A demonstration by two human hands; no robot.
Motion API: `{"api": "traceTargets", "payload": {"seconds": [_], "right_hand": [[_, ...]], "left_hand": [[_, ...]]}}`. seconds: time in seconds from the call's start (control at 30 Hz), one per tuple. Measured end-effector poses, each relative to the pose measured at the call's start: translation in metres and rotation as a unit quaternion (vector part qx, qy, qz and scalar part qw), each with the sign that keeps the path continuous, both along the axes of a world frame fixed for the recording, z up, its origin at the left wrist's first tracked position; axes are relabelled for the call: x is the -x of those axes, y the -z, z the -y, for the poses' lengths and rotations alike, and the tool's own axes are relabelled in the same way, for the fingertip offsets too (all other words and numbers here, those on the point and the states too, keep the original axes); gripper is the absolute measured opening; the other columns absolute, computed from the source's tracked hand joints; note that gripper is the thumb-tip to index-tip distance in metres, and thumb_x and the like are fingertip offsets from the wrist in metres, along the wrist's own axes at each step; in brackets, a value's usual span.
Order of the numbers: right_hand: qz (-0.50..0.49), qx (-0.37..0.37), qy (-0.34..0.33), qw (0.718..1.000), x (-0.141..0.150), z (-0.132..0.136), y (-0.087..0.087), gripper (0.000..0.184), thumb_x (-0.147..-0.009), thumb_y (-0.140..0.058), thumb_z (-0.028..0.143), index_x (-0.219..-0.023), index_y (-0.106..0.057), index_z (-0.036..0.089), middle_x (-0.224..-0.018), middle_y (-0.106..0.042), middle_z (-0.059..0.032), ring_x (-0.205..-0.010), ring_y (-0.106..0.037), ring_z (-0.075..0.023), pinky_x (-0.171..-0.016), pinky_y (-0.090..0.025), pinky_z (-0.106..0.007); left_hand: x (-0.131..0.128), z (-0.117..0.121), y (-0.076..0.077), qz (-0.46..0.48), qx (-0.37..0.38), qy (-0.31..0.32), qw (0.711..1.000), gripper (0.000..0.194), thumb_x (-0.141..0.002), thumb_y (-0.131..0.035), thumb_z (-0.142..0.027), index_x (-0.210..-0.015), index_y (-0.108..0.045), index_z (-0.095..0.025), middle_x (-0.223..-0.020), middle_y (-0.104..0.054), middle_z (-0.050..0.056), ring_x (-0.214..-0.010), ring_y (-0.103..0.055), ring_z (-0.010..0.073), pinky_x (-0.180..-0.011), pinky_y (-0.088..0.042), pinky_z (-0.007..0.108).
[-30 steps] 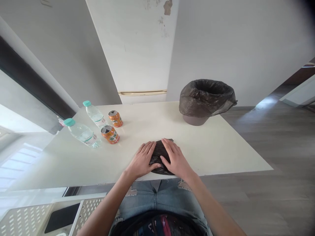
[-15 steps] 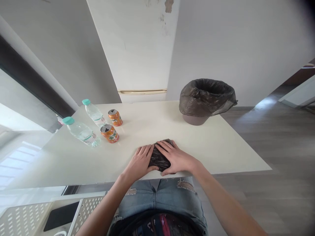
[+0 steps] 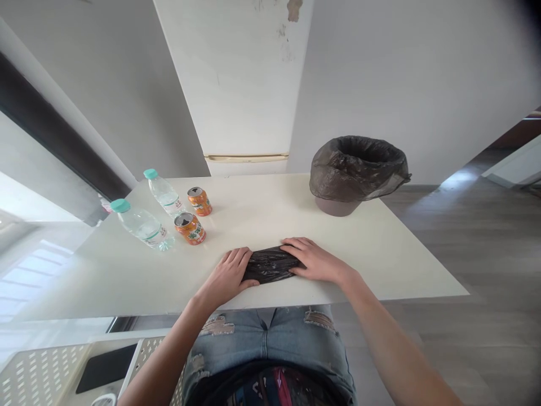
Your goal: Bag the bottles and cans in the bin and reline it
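A folded black plastic bag (image 3: 271,264) lies on the white table near its front edge, stretched into a flat band. My left hand (image 3: 228,274) holds its left end, fingers over the top and thumb along the lower edge. At the right end, my right hand (image 3: 315,259) grips the bag in the same way, with its thumb on the near side. Both palms hide the ends of the bag. The creased middle shows between the hands.
Two clear bottles with green caps, one nearer (image 3: 141,226) and one farther (image 3: 164,193), stand at the left. Beside them are two orange drink cans (image 3: 190,228). A bin lined with a dark bag (image 3: 359,169) stands at the back right. A perforated white rack (image 3: 46,366) is below left.
My hands have moved apart, the left one leftward and the right one rightward. The black bag between them is now wider and flatter, with more of its middle showing.
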State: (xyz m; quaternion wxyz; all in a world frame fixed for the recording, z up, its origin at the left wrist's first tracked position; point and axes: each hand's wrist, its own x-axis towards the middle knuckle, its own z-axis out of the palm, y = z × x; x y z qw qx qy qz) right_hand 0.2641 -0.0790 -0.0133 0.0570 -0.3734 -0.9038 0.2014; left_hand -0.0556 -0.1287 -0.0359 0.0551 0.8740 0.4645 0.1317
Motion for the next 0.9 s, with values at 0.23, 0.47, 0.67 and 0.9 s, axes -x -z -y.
{"api": "traceTargets", "payload": {"seconds": [0.23, 0.47, 0.67, 0.9], "right_hand": [[-0.071, -0.008, 0.027, 0.997, -0.001, 0.018, -0.003, 0.071, -0.098, -0.063, 0.054, -0.163, -0.04, 0.036, -0.17, -0.038, -0.004, -0.156, -0.035, -0.0314, -0.126, -0.037, -0.053], [-0.098, 0.0, 0.073, 0.993, 0.007, 0.018, 0.007, 0.075, -0.092, -0.07, 0.064, -0.155, -0.054, 0.027, -0.159, -0.054, -0.0093, -0.147, -0.047, -0.0336, -0.123, -0.038, -0.054], [-0.066, -0.03, 0.04, 0.997, 0.007, 0.018, 0.007, 0.088, -0.08, -0.083, 0.058, -0.157, -0.051, 0.028, -0.159, -0.054, -0.0098, -0.142, -0.051, -0.0353, -0.119, -0.041, -0.054], [-0.077, -0.061, 0.07, 0.993, 0.014, 0.018, 0.005, 0.046, -0.091, -0.064, 0.015, -0.135, -0.068, 0.026, -0.127, -0.074, -0.0056, -0.113, -0.067, -0.025, -0.099, -0.051, -0.042]], "left_hand": [[0.006, 0.007, -0.009, 0.066, 0.043, 0.0, 0.997, 0.065, -0.098, -0.066, -0.051, -0.153, -0.043, -0.028, -0.152, -0.057, 0.011, -0.138, -0.055, 0.0311, -0.116, -0.046, 0.05], [0.002, -0.005, -0.012, 0.048, 0.057, 0.008, 0.997, 0.067, -0.094, -0.07, -0.053, -0.152, -0.049, -0.026, -0.151, -0.06, 0.011, -0.139, -0.055, 0.0324, -0.116, -0.045, 0.052], [0.0, -0.009, -0.016, 0.025, 0.041, 0.016, 0.999, 0.057, -0.091, -0.076, -0.043, -0.142, -0.057, -0.025, -0.138, -0.067, 0.009, -0.125, -0.062, 0.0302, -0.106, -0.049, 0.048], [-0.003, -0.011, -0.01, -0.001, 0.006, 0.019, 1.0, 0.024, -0.097, -0.064, -0.024, -0.121, -0.067, -0.023, -0.111, -0.073, 0.008, -0.102, -0.068, 0.0273, -0.092, -0.055, 0.045]]}}
